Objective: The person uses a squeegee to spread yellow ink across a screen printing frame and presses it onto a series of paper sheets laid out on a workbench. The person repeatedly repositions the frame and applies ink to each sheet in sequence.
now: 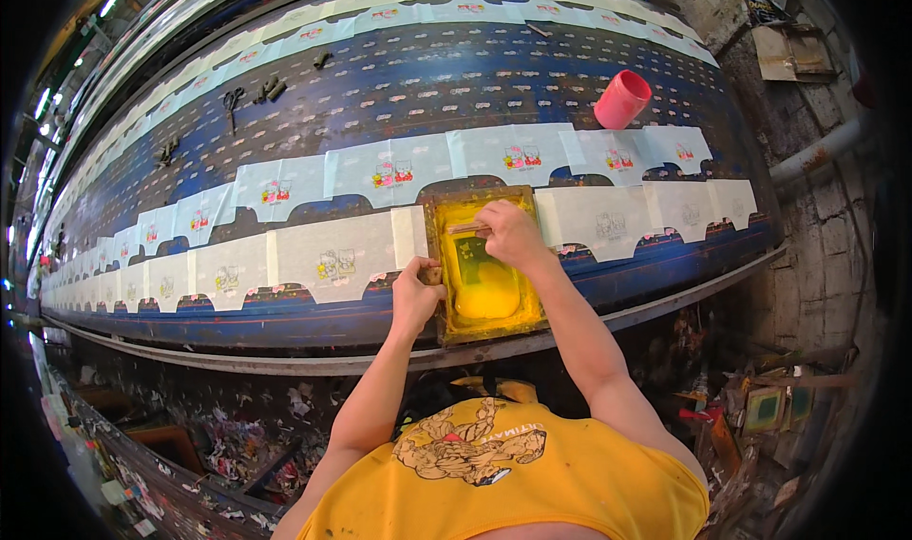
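A wooden-framed printing screen (pixel 530 201), smeared with yellow ink, lies flat over the near row of cream cloth pieces. My right hand (pixel 513 234) is closed on a squeegee (pixel 465 227) near the screen's far end, its blade hidden at my fingers. A pool of yellow ink (pixel 487 295) sits on the mesh nearer my body. My left hand (pixel 415 298) grips the screen's left side at a small block (pixel 432 276). On either side of the screen are cream cloth pieces (pixel 334 265) with dark line drawings.
Light blue cloth pieces (pixel 385 171) with coloured prints form the row beyond. A pink plastic container (pixel 622 100) stands at the right on the long dark table (pixel 427 75). Scissors (pixel 231 111) and small dark objects (pixel 271 91) lie farther left. A metal rail (pixel 285 362) runs along the near edge.
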Demonstrator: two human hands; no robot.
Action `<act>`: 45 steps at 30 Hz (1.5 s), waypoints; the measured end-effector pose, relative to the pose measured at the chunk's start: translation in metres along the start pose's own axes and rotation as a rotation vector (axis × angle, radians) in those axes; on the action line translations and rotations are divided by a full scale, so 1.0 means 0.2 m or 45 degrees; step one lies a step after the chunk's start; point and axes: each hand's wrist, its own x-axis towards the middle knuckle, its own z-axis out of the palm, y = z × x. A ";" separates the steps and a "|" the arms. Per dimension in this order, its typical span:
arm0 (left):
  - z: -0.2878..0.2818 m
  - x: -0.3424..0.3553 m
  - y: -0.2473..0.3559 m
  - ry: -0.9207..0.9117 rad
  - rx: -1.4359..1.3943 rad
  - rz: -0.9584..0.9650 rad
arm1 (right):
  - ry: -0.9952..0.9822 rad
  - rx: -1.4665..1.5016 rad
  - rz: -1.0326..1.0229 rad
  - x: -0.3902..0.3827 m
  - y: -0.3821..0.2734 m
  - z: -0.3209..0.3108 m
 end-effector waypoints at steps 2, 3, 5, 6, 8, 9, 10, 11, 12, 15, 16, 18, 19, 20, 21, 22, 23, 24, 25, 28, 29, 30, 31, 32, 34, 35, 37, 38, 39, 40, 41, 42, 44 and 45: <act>-0.01 -0.01 0.02 -0.016 0.031 -0.037 | 0.001 -0.036 0.008 -0.06 0.01 0.02; -0.02 -0.02 0.02 -0.012 0.040 -0.063 | 0.008 -0.049 0.007 -0.15 -0.05 0.02; -0.02 -0.01 -0.01 -0.011 -0.039 -0.082 | 0.023 -0.058 -0.010 -0.31 -0.16 -0.02; -0.01 -0.01 -0.02 -0.011 -0.075 -0.091 | 0.024 -0.047 -0.017 -0.37 -0.20 -0.03; -0.01 -0.02 0.02 -0.006 -0.065 -0.083 | 0.029 -0.051 -0.025 -0.45 -0.25 -0.05; 0.00 -0.03 0.03 -0.013 -0.059 -0.084 | 0.029 -0.055 -0.019 -0.48 -0.27 -0.07; 0.01 -0.03 0.01 -0.009 -0.080 -0.087 | 0.032 -0.043 -0.028 -0.48 -0.27 -0.09; 0.01 -0.02 -0.02 -0.006 -0.101 -0.090 | 0.035 -0.031 -0.038 -0.48 -0.28 -0.09; 0.01 -0.01 -0.04 -0.003 -0.120 -0.087 | 0.044 -0.021 -0.048 -0.48 -0.28 -0.10; 0.03 -0.02 0.01 -0.015 -0.181 -0.058 | 0.048 -0.007 -0.063 -0.50 -0.24 -0.14; 0.05 -0.04 0.05 -0.008 -0.165 -0.062 | 0.050 0.007 -0.065 -0.51 -0.23 -0.17; 0.14 -0.06 0.10 -0.002 -0.222 0.008 | 0.070 0.017 -0.080 -0.54 -0.19 -0.28; 0.20 -0.07 0.12 0.005 -0.250 0.040 | 0.074 0.006 -0.088 -0.56 -0.16 -0.35; 0.28 -0.08 0.15 0.008 -0.271 0.012 | 0.078 -0.004 -0.096 -0.58 -0.11 -0.40; 0.37 -0.09 0.20 0.014 -0.292 -0.008 | 0.071 -0.019 -0.088 -0.61 -0.06 -0.46; 0.47 -0.10 0.24 0.020 -0.313 -0.029 | 0.065 -0.035 -0.080 -0.64 0.01 -0.53; 0.57 -0.10 0.26 0.012 -0.322 -0.026 | 0.059 -0.050 -0.072 -0.67 0.07 -0.59; 0.68 -0.10 0.28 0.009 -0.324 -0.024 | 0.060 -0.062 -0.075 -0.70 0.15 -0.65; 0.78 -0.10 0.30 0.007 -0.327 -0.023 | 0.061 -0.075 -0.078 -0.74 0.23 -0.70; 1.05 -0.11 0.39 0.013 -0.298 -0.044 | 0.069 -0.088 -0.061 -0.83 0.43 -0.86; 1.13 -0.09 0.36 0.015 -0.290 0.002 | 0.063 -0.081 -0.044 -0.86 0.48 -0.90; 1.19 -0.10 0.40 -0.003 -0.281 -0.024 | 0.056 -0.076 -0.020 -0.89 0.54 -0.94; 1.25 -0.11 0.45 -0.019 -0.272 -0.049 | 0.045 -0.059 -0.004 -0.92 0.58 -0.97; 1.29 -0.12 0.48 -0.035 -0.264 -0.075 | 0.033 -0.042 0.011 -0.94 0.62 -1.00; 1.37 -0.12 0.45 -0.025 -0.224 -0.014 | 0.007 -0.010 0.028 -0.98 0.68 -1.05; 1.40 -0.12 0.43 -0.025 -0.223 -0.014 | -0.006 0.005 0.030 -1.00 0.71 -1.05; 1.43 -0.13 0.46 -0.044 -0.206 -0.047 | -0.016 0.027 0.027 -1.03 0.76 -1.06; 1.43 -0.13 0.48 -0.061 -0.190 -0.083 | -0.017 0.034 0.021 -1.04 0.77 -1.06; 1.42 -0.13 0.50 -0.074 -0.175 -0.117 | -0.016 0.042 0.010 -1.05 0.78 -1.06; 1.43 -0.13 0.49 -0.064 -0.183 -0.114 | -0.017 0.054 0.008 -1.05 0.79 -1.06; 1.43 -0.12 0.47 -0.054 -0.190 -0.112 | -0.016 0.065 0.007 -1.06 0.80 -1.05; 1.44 -0.12 0.48 -0.047 -0.198 -0.109 | -0.015 0.075 0.008 -1.06 0.80 -1.05; 1.44 -0.13 0.49 -0.041 -0.194 -0.110 | -0.008 0.069 0.007 -1.06 0.80 -1.06; 1.44 -0.13 0.51 -0.040 -0.193 -0.106 | 0.001 0.063 0.006 -1.06 0.80 -1.07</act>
